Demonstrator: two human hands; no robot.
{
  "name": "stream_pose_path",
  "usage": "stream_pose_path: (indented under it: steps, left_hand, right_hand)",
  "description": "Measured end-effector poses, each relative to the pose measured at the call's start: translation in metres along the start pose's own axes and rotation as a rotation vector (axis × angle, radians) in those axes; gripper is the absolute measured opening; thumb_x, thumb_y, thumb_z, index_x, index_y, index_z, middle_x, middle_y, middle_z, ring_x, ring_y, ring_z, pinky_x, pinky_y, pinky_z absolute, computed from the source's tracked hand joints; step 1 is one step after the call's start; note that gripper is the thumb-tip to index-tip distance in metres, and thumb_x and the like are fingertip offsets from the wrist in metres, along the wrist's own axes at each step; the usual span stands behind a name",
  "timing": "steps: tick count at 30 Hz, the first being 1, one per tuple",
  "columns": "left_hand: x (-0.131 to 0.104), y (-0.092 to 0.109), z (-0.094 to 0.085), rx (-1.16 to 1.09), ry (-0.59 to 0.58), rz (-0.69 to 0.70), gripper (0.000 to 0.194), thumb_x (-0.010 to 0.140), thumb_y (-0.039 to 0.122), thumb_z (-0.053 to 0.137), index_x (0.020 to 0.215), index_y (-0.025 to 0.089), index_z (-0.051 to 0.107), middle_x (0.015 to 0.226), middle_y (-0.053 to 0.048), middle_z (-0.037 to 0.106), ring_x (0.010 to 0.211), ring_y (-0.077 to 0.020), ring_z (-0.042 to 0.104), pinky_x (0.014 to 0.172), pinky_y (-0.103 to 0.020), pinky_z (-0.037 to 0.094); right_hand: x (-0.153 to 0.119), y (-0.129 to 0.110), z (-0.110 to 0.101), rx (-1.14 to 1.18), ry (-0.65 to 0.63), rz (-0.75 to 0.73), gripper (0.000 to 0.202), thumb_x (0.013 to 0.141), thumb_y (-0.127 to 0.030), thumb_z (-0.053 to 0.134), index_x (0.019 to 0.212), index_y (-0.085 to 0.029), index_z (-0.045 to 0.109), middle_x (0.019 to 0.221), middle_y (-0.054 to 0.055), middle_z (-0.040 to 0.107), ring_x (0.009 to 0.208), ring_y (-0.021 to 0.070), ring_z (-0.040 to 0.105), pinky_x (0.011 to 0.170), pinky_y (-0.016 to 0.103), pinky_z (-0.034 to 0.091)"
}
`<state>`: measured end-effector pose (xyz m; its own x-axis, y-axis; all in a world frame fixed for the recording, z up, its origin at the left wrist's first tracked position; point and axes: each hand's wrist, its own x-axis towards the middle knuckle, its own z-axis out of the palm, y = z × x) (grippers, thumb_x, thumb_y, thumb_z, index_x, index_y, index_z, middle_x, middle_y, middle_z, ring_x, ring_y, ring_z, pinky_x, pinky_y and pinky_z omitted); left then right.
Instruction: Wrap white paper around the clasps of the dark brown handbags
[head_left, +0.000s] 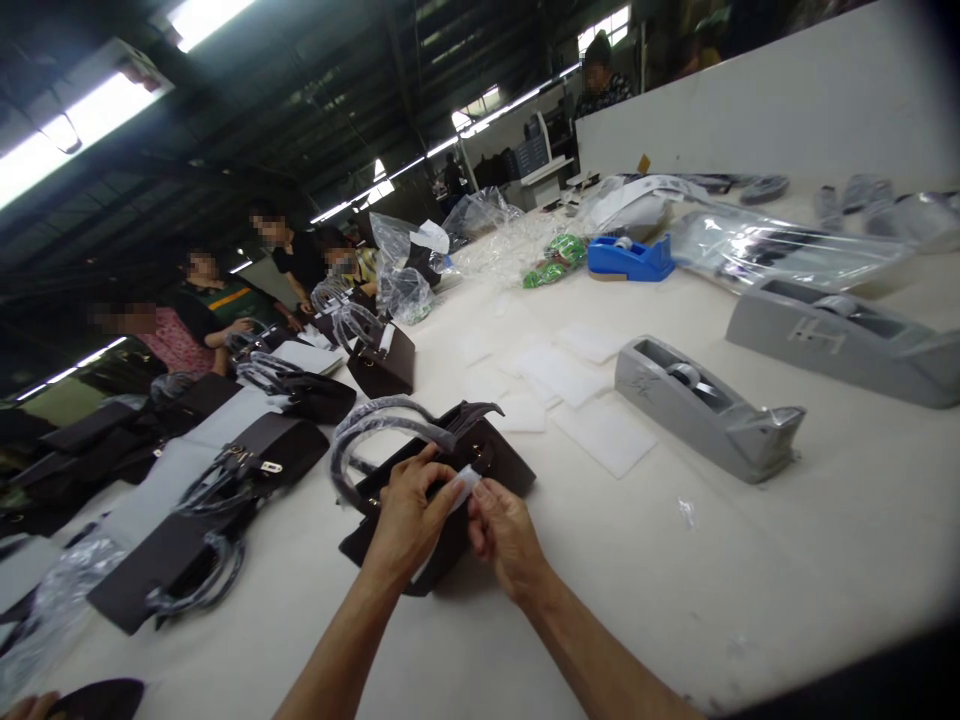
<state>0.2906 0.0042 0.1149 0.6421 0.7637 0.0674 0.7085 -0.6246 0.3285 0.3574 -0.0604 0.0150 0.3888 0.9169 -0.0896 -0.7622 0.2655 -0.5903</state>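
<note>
A dark brown handbag (504,456) stands on the white table in front of me, its handles (346,455) wrapped in clear plastic. My left hand (414,505) is closed at the front of the bag, thumb and fingers pinching a small white sheet (466,484). My right hand (508,530) pinches the right end of the same sheet with thumb and forefinger. The sheet lies against the bag near its strap. My hands hide part of the bag's front. Several white square sheets (606,437) lie on the table just beyond the bag.
Two grey tape dispensers (705,410) and a blue one (630,260) stand to the right and behind. More dark handbags (281,450) crowd the left side. Clear plastic bags (787,245) lie at the back. Several people stand across the table; another hand (34,706) shows at bottom left.
</note>
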Motion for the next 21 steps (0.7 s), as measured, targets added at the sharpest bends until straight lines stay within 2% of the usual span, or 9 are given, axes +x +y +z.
stream_pose_path:
  steps: [3, 6, 9, 12, 17, 19, 21]
  left_hand:
    - [-0.001, -0.003, 0.001, -0.038, 0.011, 0.024, 0.019, 0.078, 0.037, 0.05, 0.078, 0.023, 0.062, 0.104, -0.006, 0.059, 0.12, -0.0277, 0.035, 0.096, -0.05, 0.03]
    - [-0.004, -0.006, 0.0, -0.125, 0.045, 0.009, 0.019, 0.08, 0.035, 0.047, 0.085, 0.023, 0.06, 0.111, -0.005, 0.056, 0.118, -0.0249, 0.039, 0.097, -0.047, 0.03]
    - [-0.009, -0.007, -0.003, -0.273, 0.066, -0.029, 0.026, 0.085, 0.036, 0.037, 0.098, 0.023, 0.056, 0.116, -0.004, 0.054, 0.11, -0.0206, 0.046, 0.096, -0.041, 0.033]
    - [-0.011, -0.008, -0.004, -0.374, 0.094, -0.036, 0.035, 0.088, 0.04, 0.028, 0.099, 0.022, 0.056, 0.107, -0.004, 0.059, 0.106, -0.0195, 0.049, 0.097, -0.039, 0.033]
    - [-0.012, -0.004, -0.004, -0.498, 0.16, -0.077, 0.044, 0.088, 0.046, 0.025, 0.086, 0.019, 0.06, 0.105, -0.005, 0.061, 0.104, -0.0205, 0.051, 0.098, -0.039, 0.032]
    - [-0.02, -0.004, -0.008, -0.565, 0.171, -0.081, 0.045, 0.088, 0.046, 0.025, 0.089, 0.018, 0.06, 0.108, -0.006, 0.06, 0.106, -0.0205, 0.051, 0.099, -0.038, 0.033]
    - [-0.035, -0.007, -0.014, -0.612, 0.2, -0.027, 0.042, 0.089, 0.043, 0.025, 0.095, 0.018, 0.059, 0.112, -0.005, 0.058, 0.108, -0.0191, 0.05, 0.098, -0.036, 0.034]
  right_hand:
    - [0.002, 0.001, 0.004, -0.014, 0.024, -0.013, 0.029, 0.073, -0.044, 0.06, 0.074, -0.018, 0.048, 0.045, -0.01, 0.041, 0.032, 0.0031, 0.032, 0.03, 0.014, 0.023]
    - [0.003, 0.002, 0.008, -0.067, 0.066, -0.035, 0.03, 0.071, -0.043, 0.063, 0.076, -0.017, 0.05, 0.051, -0.008, 0.046, 0.037, 0.0036, 0.035, 0.031, 0.014, 0.025]
    - [0.0, 0.002, 0.012, -0.094, 0.144, -0.04, 0.031, 0.069, -0.043, 0.065, 0.079, -0.017, 0.054, 0.058, -0.006, 0.046, 0.047, 0.0048, 0.041, 0.034, 0.013, 0.027]
    - [-0.004, -0.001, 0.017, -0.065, 0.23, -0.002, 0.034, 0.064, -0.042, 0.069, 0.082, -0.016, 0.058, 0.062, -0.005, 0.046, 0.051, 0.0051, 0.041, 0.035, 0.012, 0.027]
    - [-0.004, -0.002, 0.022, -0.014, 0.293, 0.074, 0.036, 0.052, -0.039, 0.076, 0.071, -0.016, 0.054, 0.058, -0.007, 0.045, 0.046, 0.0043, 0.039, 0.032, 0.013, 0.023]
    - [-0.001, -0.001, 0.023, -0.045, 0.31, 0.047, 0.035, 0.053, -0.039, 0.076, 0.067, -0.016, 0.052, 0.053, -0.008, 0.043, 0.043, 0.0038, 0.037, 0.033, 0.013, 0.024]
    - [0.002, -0.001, 0.024, -0.066, 0.317, 0.025, 0.035, 0.056, -0.04, 0.074, 0.065, -0.017, 0.051, 0.048, -0.009, 0.042, 0.04, 0.0033, 0.035, 0.033, 0.013, 0.025]
